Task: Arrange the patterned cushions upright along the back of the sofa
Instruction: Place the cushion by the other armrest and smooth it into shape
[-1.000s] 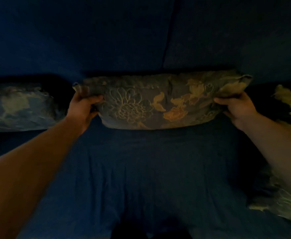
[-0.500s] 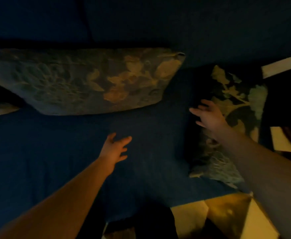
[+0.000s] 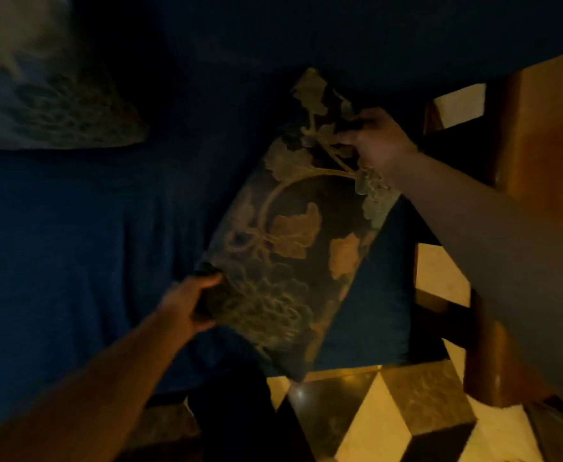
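A dark floral cushion [image 3: 293, 248] with gold leaves is tilted over the right end of the blue sofa seat [image 3: 73, 248]. My left hand [image 3: 190, 303] grips its lower left corner. My right hand [image 3: 378, 141] grips its upper right edge near the sofa back [image 3: 307, 28]. Another patterned cushion [image 3: 50, 108] leans against the sofa back at the upper left, partly cut off by the frame and blurred.
Wooden furniture [image 3: 537, 145] stands to the right of the sofa. A tiled floor [image 3: 373, 421] with light and dark diamond shapes shows at the bottom right. The room is dim.
Both hands let go of the first cushion, left against the sofa back. The view swung right, and both hands have taken hold of the cushion at the right end and lifted it.
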